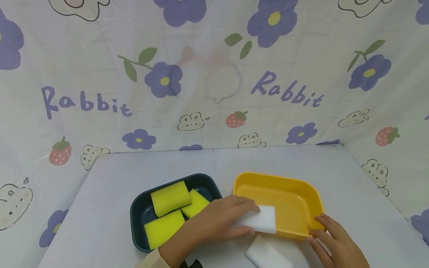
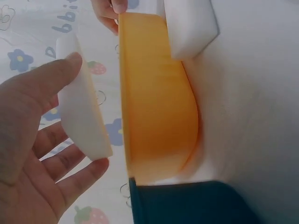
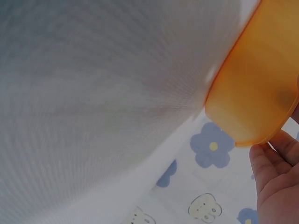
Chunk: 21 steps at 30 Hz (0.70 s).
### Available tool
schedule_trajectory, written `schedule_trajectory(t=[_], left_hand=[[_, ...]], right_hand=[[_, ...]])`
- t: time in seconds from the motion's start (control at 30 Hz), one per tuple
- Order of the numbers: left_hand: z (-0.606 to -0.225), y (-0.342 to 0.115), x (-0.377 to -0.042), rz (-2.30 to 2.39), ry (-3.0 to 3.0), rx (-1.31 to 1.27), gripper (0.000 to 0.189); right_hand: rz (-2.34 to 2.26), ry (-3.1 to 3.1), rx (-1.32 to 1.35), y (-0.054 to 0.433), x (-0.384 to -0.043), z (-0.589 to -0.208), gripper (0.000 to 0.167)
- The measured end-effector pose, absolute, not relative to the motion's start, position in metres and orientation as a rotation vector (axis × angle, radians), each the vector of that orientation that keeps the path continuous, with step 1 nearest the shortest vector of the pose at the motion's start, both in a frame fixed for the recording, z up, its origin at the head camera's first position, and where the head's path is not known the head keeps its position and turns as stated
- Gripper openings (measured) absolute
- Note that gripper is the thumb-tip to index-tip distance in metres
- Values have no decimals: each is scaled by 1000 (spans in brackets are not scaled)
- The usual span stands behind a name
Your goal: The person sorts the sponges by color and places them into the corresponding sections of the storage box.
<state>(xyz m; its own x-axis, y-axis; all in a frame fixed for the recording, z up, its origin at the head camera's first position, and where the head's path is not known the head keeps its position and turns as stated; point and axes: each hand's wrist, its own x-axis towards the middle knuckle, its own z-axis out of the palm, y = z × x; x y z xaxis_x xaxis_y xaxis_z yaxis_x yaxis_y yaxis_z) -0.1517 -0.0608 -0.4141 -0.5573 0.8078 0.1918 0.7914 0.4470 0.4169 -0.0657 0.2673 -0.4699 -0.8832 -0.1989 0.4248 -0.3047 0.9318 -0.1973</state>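
Observation:
My left hand holds a white sponge between thumb and fingers, over the near left rim of the yellow tray. In the left wrist view this sponge stands apart from the tray's wall, thumb on one face and fingertips at its lower edge. At the tray's near right corner, my right hand grips the rim with its fingertips; the right wrist view shows its fingers against that rim. A second white sponge lies on the table in front of the tray.
Left of the yellow tray stands a dark green tray with three yellow sponges in it, partly behind my left forearm. A small black object shows at the bottom edge. Printed cloth hangs behind the white table.

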Motion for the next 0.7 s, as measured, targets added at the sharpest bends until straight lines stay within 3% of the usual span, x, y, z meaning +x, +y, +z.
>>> schedule_trajectory(t=[0.7], left_hand=[[-430, -5, -191, 462, 2756, 1301, 29]], right_hand=[[422, -2785, 273, 267, -66, -467, 19]])
